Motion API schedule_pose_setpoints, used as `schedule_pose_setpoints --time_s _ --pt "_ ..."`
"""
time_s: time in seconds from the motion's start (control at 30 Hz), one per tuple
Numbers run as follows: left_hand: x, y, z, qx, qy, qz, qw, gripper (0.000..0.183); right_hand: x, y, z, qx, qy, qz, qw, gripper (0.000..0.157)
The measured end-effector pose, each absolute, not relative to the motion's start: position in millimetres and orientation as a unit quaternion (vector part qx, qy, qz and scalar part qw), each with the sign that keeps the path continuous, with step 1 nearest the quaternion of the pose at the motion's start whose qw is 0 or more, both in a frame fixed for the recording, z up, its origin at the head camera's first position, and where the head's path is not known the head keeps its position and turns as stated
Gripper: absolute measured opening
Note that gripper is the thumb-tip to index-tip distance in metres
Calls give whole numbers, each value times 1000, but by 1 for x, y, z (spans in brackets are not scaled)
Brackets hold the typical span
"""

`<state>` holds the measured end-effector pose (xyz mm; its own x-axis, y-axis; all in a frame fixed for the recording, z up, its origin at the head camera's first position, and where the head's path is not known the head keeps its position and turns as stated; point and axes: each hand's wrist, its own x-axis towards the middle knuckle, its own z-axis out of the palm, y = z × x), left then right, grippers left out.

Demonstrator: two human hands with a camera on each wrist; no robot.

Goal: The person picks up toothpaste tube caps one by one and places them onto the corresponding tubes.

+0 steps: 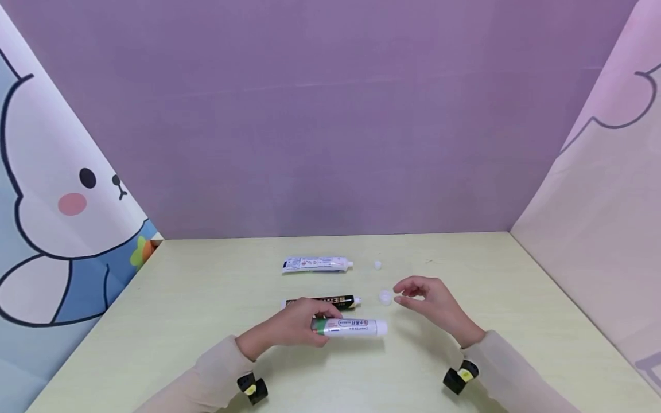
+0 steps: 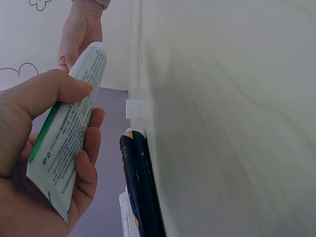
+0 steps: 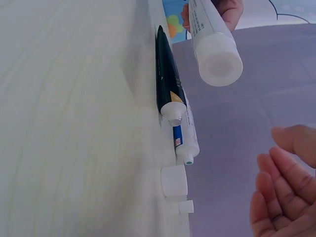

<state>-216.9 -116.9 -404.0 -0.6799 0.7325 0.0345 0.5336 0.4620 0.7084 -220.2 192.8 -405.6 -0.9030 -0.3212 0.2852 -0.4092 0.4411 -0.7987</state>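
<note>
My left hand grips a white toothpaste tube with a green band around its tail half, above the table. Its white cap is on and points to the right. My right hand holds nothing; its fingers are loosely bent, thumb apart from the fingertips. Nearest to it on the table stands a wide white cap. Just behind the held tube lies a black toothpaste tube, its nozzle uncapped and partly hidden by my left hand in the head view.
Farther back lies a white and blue toothpaste tube, also uncapped, with a small white cap to its right. A purple backdrop rises behind the pale table, and printed panels flank it left and right.
</note>
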Motion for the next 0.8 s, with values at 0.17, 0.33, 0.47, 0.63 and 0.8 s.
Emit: schedule_pose_setpoints --time_s 0.17,0.33,0.47,0.63,0.8 --pt "-217 -117 -410 372 846 353 144 38 -226 192 -412 188 -848 495 27 19" --pt "-217 -117 -416 362 847 354 164 37 -229 189 -418 182 -849 495 24 16" --pt "-216 -117 -417 353 843 362 182 37 -230 187 -420 174 -851 495 20 16" --pt "-216 -115 -418 351 840 366 193 37 -231 186 -420 156 -857 491 19 19" --pt "-217 -116 -419 355 838 366 196 36 -234 185 -420 154 -856 493 18 22"
